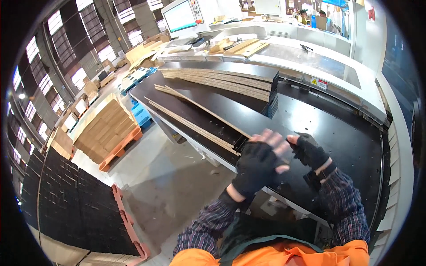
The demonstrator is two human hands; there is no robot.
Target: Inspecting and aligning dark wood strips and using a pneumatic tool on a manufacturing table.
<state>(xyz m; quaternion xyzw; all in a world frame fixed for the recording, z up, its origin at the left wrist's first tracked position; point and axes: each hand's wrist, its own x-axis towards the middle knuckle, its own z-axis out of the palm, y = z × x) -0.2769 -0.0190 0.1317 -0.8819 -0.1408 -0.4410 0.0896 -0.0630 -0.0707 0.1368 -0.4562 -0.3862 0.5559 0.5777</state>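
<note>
My left hand (258, 165) wears a black fingerless glove and hovers over the near edge of the black machine table (337, 133), fingers spread and blurred. My right hand (309, 150), gloved the same way, is just beside it, fingers curled near the left hand's fingertips. Neither hand holds anything that I can see. Right in front of my left hand lie long black-faced board strips (199, 117) with pale chipboard edges, their near ends by my fingers. Further back sits a stack of black panels (226, 77).
A white panel saw body with a control screen (179, 15) stands behind the table. Left, on the floor: an orange pallet of pale boards (108, 128), a pallet of dark panels (71, 204), a blue pallet (142, 115). People stand far back right.
</note>
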